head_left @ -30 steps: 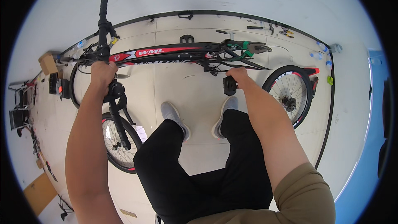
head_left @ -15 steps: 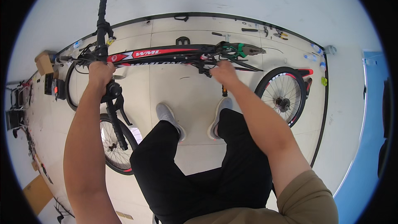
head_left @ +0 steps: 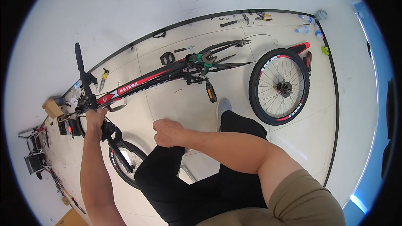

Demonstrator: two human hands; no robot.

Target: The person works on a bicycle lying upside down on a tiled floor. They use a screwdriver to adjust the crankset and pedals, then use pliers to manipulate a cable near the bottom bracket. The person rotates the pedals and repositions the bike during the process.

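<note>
A red and black bicycle frame (head_left: 144, 78) lies slanting across the floor in front of me. My left hand (head_left: 96, 117) is wrapped round its black handlebar (head_left: 89, 98) near the middle. Over my left knee, my right hand (head_left: 168, 133) is closed with its fingers curled; nothing shows in it, and its palm side is hidden. The front wheel (head_left: 133, 156) is partly hidden by my leg. Near the frame's rear, a green piece (head_left: 205, 60) sits above the cranks. One pedal (head_left: 210, 91) points towards me, another pedal (head_left: 168, 58) away.
A loose rear wheel (head_left: 279, 87) with a cassette lies to the right, beside a red and black mudguard (head_left: 300, 47). Along the wall are a hammer (head_left: 235, 21), yellow-handled pliers (head_left: 264, 17) and plastic bottles (head_left: 302, 29). Cardboard boxes (head_left: 52, 108) stand at the left.
My right hand has left the frame's rear end and come back to above my left knee. The frame now slants, its handlebar end nearer; my left hand stays on the handlebar.
</note>
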